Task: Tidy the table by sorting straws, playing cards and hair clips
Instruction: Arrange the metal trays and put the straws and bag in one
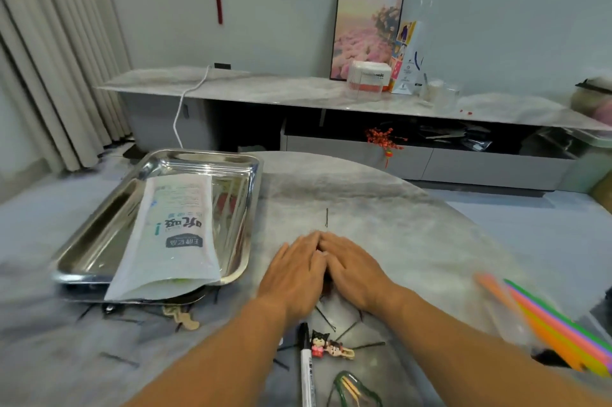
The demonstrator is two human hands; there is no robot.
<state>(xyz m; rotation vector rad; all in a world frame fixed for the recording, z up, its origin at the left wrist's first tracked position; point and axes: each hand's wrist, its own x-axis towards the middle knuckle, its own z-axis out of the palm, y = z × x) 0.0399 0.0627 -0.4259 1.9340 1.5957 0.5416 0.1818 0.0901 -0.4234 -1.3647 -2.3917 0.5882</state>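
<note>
Two hands, left hand (293, 274) and right hand (352, 269), flat together, cupping something hidden; grip unclear. Risk: bobby pin (327, 217) beyond fingertips missed, straws (546, 323) right of hands knocked.

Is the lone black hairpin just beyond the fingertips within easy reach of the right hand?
Probably yes. The hairpin lies alone on bare table, just past the right hand, with nothing between. The left hand sits alongside, not in the way.

- Left hand (293, 277) and right hand (351, 269) lie flat on the table (414, 224), fingertips touching.
- A bobby pin (327, 217) lies just beyond the fingertips.
- Coloured straws (549, 323) lie right of the right hand; a steel tray (99, 231) sits left of the left hand.
</note>
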